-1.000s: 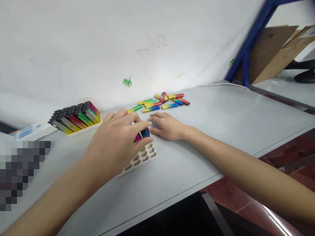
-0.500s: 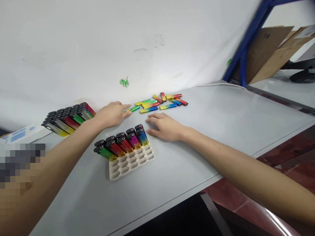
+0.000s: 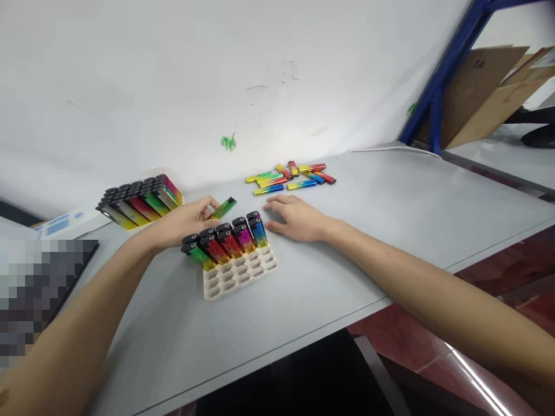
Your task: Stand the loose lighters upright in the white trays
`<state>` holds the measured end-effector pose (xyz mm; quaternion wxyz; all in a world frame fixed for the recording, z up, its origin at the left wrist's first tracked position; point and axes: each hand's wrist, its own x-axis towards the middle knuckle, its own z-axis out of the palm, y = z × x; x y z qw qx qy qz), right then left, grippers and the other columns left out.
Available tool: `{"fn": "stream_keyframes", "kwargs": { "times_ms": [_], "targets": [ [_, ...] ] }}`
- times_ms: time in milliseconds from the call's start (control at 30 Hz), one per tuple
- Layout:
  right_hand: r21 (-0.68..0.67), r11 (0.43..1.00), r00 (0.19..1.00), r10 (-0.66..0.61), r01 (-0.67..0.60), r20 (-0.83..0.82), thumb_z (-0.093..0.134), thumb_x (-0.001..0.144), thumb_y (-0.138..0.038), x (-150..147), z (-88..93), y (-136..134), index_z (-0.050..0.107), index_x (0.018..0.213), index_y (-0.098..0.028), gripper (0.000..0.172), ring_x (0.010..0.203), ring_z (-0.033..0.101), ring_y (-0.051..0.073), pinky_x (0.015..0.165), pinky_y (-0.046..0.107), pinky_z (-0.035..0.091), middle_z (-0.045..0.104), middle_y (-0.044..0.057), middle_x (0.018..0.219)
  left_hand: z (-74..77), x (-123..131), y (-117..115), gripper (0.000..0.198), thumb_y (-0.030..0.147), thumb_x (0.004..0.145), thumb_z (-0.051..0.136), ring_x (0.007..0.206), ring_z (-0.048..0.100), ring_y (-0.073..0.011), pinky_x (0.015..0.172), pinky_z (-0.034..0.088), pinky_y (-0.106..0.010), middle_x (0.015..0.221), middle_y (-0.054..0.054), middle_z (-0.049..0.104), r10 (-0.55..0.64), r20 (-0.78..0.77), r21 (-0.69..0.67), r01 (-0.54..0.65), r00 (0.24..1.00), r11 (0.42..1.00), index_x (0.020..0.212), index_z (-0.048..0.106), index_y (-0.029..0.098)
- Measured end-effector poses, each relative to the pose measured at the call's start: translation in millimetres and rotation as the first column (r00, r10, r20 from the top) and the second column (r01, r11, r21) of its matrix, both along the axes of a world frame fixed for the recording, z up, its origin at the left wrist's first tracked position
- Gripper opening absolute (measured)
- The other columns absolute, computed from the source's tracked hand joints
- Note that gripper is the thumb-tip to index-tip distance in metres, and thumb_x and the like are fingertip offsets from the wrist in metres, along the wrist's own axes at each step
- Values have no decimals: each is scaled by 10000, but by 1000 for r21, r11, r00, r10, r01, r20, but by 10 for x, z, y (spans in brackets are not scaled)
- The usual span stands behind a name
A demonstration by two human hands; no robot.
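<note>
My left hand (image 3: 184, 221) is closed on a green-yellow lighter (image 3: 223, 207), holding it just behind the white slotted tray (image 3: 243, 274). Several coloured lighters (image 3: 228, 240) with black caps stand in the tray's back rows; its front slots are bare. My right hand (image 3: 295, 218) lies flat and open on the grey table (image 3: 390, 219), right of the tray, fingers pointing left. A pile of loose lighters (image 3: 290, 176) lies by the wall behind it.
A full tray of lighters (image 3: 139, 202) stands at the back left by the white wall. A white device (image 3: 65, 224) and a dark pad (image 3: 65, 277) lie at far left. A blue frame (image 3: 442, 75) and cardboard (image 3: 489, 92) stand at right. The table's front edge runs near.
My left hand left the tray, reached to the loose pile, took a green-yellow lighter and drew it back toward the tray. My right hand stayed flat in place.
</note>
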<state>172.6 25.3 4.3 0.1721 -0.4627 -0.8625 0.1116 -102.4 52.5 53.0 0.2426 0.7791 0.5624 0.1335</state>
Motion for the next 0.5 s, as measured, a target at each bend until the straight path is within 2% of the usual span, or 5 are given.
{"fn": "stream_keyframes", "kwargs": {
  "times_ms": [100, 167, 233, 400, 500],
  "targets": [
    [-2, 1000, 1000, 4, -4, 6, 536, 963, -433, 7, -4, 5, 600, 1341, -141, 482, 1402, 473, 327, 1182, 542, 351, 538, 164, 1488, 21, -74, -216, 327, 486, 724, 697, 617, 481, -185, 543, 382, -300, 726, -3, 528, 133, 132, 60, -141, 982, 988, 790, 501, 233],
    [4, 1000, 1000, 10, -10, -1, 542, 961, -426, 11, -13, 10, 600, 1345, -146, 479, 1383, 495, 328, 1179, 547, 355, 545, 165, 1482, -14, -75, -316, 279, 464, 768, 657, 691, 535, -195, 583, 421, -299, 795, -20, 581, 213, 229, 74, -236, 950, 969, 818, 544, 214],
    [6, 1000, 1000, 9, -9, -7, 545, 962, -419, 14, -18, 10, 594, 1357, -152, 480, 1379, 501, 326, 1178, 542, 356, 547, 161, 1482, -75, -45, -382, 246, 440, 804, 606, 760, 580, -196, 630, 454, -292, 863, -32, 629, 242, 347, 15, -263, 906, 965, 855, 600, 199],
    [-23, 1000, 1000, -4, 4, -4, 534, 968, -426, 21, 1, -9, 581, 1386, -141, 507, 1411, 474, 318, 1193, 522, 344, 518, 161, 1515, -206, 68, -449, 231, 317, 750, 619, 707, 599, -164, 614, 465, -256, 768, 3, 650, 243, 685, -78, -262, 687, 962, 947, 548, 220],
    [-33, 999, 1000, 4, -4, -10, 537, 965, -422, 23, 18, -19, 582, 1388, -143, 508, 1418, 468, 323, 1192, 535, 344, 514, 166, 1521, -224, 126, -471, 287, 232, 711, 603, 642, 562, -137, 557, 430, -221, 698, 33, 613, 280, 762, -135, -281, 584, 950, 992, 544, 232]
  ]
}}
